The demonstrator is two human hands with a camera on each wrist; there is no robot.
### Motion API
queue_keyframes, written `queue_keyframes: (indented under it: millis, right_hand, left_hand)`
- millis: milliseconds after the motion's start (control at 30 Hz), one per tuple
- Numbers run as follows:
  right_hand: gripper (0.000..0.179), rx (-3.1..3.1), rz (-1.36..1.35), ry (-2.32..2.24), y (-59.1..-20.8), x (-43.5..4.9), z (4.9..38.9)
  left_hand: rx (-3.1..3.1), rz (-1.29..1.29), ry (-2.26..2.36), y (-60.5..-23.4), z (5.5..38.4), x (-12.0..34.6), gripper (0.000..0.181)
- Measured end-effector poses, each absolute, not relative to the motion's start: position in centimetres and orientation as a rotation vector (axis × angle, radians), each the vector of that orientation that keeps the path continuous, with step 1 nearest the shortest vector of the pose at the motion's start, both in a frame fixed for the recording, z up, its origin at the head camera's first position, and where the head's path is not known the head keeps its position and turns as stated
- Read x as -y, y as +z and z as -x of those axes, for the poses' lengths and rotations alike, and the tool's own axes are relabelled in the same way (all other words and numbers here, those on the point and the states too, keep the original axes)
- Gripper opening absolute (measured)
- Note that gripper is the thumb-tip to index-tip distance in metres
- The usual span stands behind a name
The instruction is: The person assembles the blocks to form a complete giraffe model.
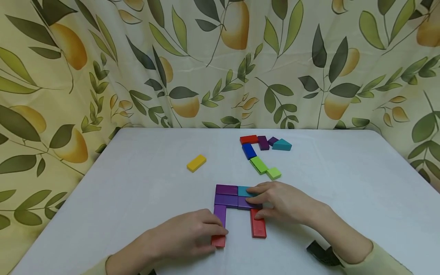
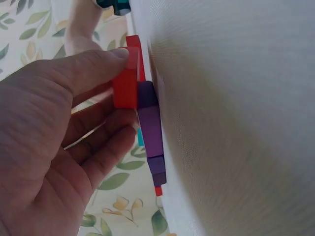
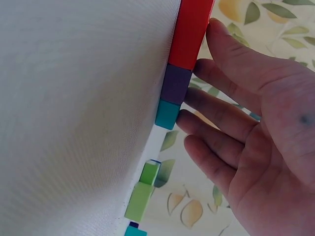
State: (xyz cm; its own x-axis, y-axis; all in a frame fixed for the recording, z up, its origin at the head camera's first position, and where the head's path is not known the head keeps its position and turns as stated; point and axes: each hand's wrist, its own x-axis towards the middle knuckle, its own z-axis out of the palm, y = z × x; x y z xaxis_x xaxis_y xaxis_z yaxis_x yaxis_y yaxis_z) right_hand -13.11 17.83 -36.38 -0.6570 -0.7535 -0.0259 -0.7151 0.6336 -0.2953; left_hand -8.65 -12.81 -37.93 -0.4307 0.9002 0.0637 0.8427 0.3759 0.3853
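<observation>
My left hand (image 1: 187,233) pinches a red block (image 2: 125,83) between thumb and fingers, at the lower end of an upright purple block (image 1: 219,214). In the left wrist view the red block stands slightly higher off the table than the purple one beside it. My right hand (image 1: 285,200) lies over the right side of the arrangement, its fingertips touching a teal block (image 1: 242,191), a purple block (image 1: 243,203) and a second red block (image 1: 258,227). Two more purple blocks, an upper (image 1: 227,189) and a lower (image 1: 225,200), form the top left corner. Fingers partly cover the teal block.
Farther back, a curved row holds a red block (image 1: 249,139), a blue block (image 1: 249,151), green blocks (image 1: 259,165), dark purple pieces (image 1: 263,143) and a teal triangle (image 1: 282,145). A yellow block (image 1: 196,163) lies to the left. A patterned curtain (image 1: 220,76) hangs behind the white table (image 1: 137,175).
</observation>
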Motion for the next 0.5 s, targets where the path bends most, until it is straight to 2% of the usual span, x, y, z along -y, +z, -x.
queue_keyframes:
  millis: [500]
  right_hand:
    - [0.043, -2.7, 1.208, -0.388, -36.34, -17.81, 13.11]
  left_hand:
    - [-2.469, -1.533, 0.431, -37.92, 8.68, 12.33, 0.031]
